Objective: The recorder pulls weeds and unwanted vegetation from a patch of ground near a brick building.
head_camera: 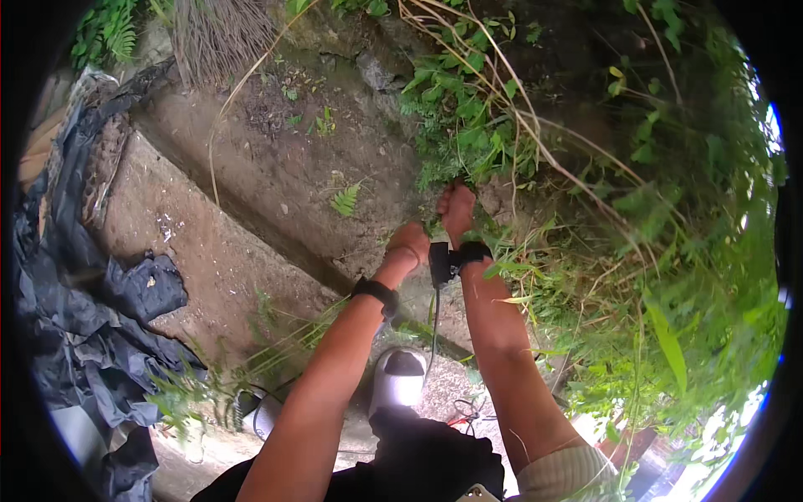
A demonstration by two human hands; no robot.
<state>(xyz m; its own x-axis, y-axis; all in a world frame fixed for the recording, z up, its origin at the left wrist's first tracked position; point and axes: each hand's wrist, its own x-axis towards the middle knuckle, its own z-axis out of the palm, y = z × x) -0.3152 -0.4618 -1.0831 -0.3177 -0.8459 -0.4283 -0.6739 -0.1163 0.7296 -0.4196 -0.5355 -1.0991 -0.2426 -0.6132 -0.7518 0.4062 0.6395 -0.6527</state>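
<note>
My right hand is curled into a fist at the lower edge of a clump of leafy green weeds on the earth bank. Whether stems are inside the fist is hidden. Just below and to its left, my left hand is bent over with its fingers turned away from view, close to the soil. A dark band circles the left wrist. On the right wrist a black strap carries a small black box with a cable running down.
A concrete ledge and a narrow channel run diagonally at left. Crumpled black plastic sheeting lies beyond. Long dry vines arch over dense plants at right. A bundle of thin twigs stands at top. My shoe is below.
</note>
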